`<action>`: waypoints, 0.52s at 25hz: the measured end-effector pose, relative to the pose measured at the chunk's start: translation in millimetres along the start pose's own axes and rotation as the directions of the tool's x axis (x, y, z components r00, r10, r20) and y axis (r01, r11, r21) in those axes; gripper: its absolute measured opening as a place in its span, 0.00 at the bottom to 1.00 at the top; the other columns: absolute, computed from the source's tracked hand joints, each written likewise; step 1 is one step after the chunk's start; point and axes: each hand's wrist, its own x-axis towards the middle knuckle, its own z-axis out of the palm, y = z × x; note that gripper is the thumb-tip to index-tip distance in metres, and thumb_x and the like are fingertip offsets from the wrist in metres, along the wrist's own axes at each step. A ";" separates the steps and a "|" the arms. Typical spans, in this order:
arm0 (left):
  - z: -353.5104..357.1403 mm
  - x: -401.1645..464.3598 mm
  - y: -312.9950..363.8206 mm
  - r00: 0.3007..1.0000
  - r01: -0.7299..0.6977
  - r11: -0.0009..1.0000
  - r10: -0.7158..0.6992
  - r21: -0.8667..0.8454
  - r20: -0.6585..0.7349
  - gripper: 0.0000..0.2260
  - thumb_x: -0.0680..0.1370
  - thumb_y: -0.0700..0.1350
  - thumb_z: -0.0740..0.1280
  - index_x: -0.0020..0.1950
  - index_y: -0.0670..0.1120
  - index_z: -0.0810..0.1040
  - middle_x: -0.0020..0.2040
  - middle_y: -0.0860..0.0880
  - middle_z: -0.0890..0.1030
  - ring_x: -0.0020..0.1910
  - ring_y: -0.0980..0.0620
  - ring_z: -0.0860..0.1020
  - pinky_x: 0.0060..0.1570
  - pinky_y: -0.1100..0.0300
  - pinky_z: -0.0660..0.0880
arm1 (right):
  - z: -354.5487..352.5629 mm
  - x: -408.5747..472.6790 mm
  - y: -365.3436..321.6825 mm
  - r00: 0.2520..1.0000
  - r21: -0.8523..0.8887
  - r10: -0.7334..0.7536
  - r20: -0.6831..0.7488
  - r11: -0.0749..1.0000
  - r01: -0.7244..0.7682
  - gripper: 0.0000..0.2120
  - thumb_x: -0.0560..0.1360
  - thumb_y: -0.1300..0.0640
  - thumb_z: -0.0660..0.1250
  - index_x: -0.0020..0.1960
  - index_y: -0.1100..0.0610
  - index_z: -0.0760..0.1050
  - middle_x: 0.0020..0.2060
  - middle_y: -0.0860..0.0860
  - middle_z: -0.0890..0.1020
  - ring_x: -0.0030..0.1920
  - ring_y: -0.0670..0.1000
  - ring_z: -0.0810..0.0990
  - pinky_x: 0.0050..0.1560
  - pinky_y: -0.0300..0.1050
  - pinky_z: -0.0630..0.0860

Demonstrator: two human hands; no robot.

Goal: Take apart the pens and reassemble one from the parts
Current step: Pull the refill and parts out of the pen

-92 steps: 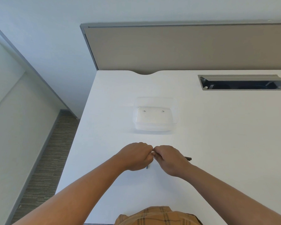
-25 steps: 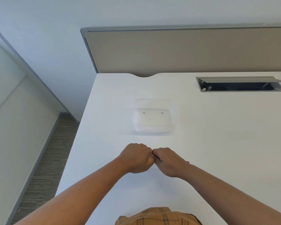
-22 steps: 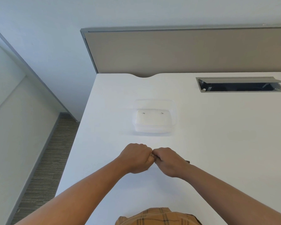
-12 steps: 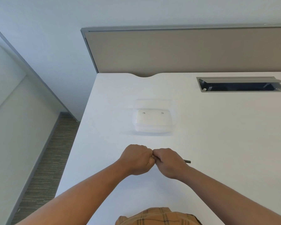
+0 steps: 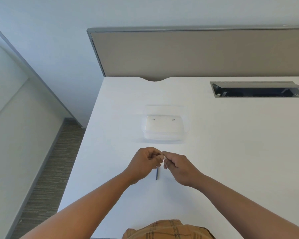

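Observation:
My left hand (image 5: pixel 145 163) and my right hand (image 5: pixel 179 167) meet fingertip to fingertip above the white table (image 5: pixel 231 152). Between thumbs and forefingers they pinch a small pale pen part (image 5: pixel 164 157), mostly hidden by the fingers. A thin dark blue pen piece (image 5: pixel 156 174) points toward me from under my left hand's fingers. I cannot tell whether that hand holds it or it lies on the table. No other pen parts show.
A clear plastic box (image 5: pixel 165 137) with two tiny dark bits inside stands just beyond my hands. An open cable hatch (image 5: pixel 257 90) is set into the table at the far right. A grey divider panel (image 5: pixel 197 52) backs the table, whose left edge drops to the floor.
My fists have loosened into a fingertip pinch. The dark pen end beside my right hand is gone from view. A dark blue piece now shows below my left hand.

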 end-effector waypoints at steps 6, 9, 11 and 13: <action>6.6 -4.5 3.4 0.998 0.022 0.959 -0.039 -0.282 -0.056 0.05 0.80 0.44 0.70 0.50 0.42 0.81 0.46 0.40 0.86 0.44 0.48 0.85 0.44 0.62 0.78 | 3.3 0.1 -1.4 0.996 0.065 0.051 -0.067 0.997 -0.046 0.10 0.83 0.46 0.61 0.62 0.46 0.71 0.45 0.51 0.86 0.29 0.46 0.73 0.31 0.39 0.71; 8.5 -2.8 8.7 0.994 0.003 0.948 -0.037 -0.317 -0.102 0.05 0.81 0.45 0.69 0.50 0.43 0.79 0.47 0.43 0.87 0.47 0.50 0.85 0.45 0.62 0.78 | 4.1 3.0 0.2 0.978 0.030 0.046 -0.201 0.999 -0.040 0.06 0.79 0.50 0.68 0.48 0.52 0.74 0.34 0.47 0.81 0.29 0.45 0.73 0.33 0.43 0.72; 9.0 -2.3 10.7 0.998 -0.015 0.959 -0.004 -0.285 -0.068 0.04 0.80 0.45 0.70 0.51 0.45 0.80 0.45 0.46 0.87 0.45 0.54 0.84 0.45 0.65 0.77 | 3.7 5.0 0.8 0.965 0.108 0.095 -0.245 0.992 -0.070 0.08 0.77 0.53 0.71 0.43 0.54 0.75 0.30 0.49 0.79 0.29 0.50 0.74 0.34 0.47 0.75; 10.7 -2.6 9.3 0.999 -0.032 0.973 0.028 -0.231 -0.023 0.02 0.79 0.43 0.71 0.51 0.46 0.81 0.43 0.50 0.86 0.43 0.57 0.83 0.46 0.67 0.76 | 2.9 6.1 0.4 0.960 0.185 0.116 -0.254 0.980 -0.069 0.07 0.76 0.53 0.73 0.43 0.54 0.77 0.34 0.51 0.83 0.36 0.55 0.81 0.42 0.50 0.80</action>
